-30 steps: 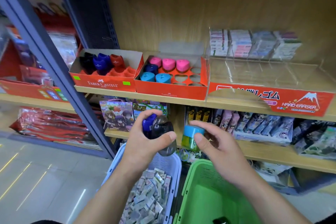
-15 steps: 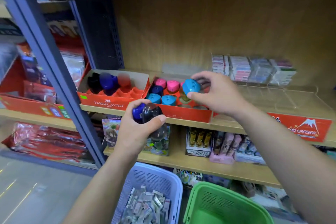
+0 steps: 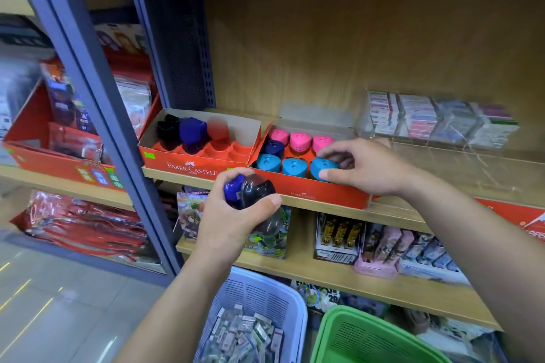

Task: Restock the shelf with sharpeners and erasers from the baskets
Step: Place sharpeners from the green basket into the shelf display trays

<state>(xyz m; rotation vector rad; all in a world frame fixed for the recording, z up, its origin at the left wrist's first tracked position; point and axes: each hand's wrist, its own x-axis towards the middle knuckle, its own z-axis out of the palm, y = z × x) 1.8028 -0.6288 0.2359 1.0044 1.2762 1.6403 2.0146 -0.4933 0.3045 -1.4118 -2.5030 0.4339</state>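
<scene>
Head, right hand (image 3: 368,169) pinches sharpener (image 3: 323,167), tray (image 3: 324,196) edge

Middle shelf (image 3: 339,211), wood, front edge toward the viewer. On it, left to right: a red display box (image 3: 193,168) of dark, blue and red sharpeners (image 3: 192,130); just beside it, a second red box (image 3: 330,196) of pink and teal sharpeners (image 3: 295,141); a clear tray (image 3: 472,165) with eraser packs (image 3: 442,124) at its back.

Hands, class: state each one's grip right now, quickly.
Left hand: holds blue and black sharpeners.
Right hand: pinches teal sharpener in red tray.
</scene>
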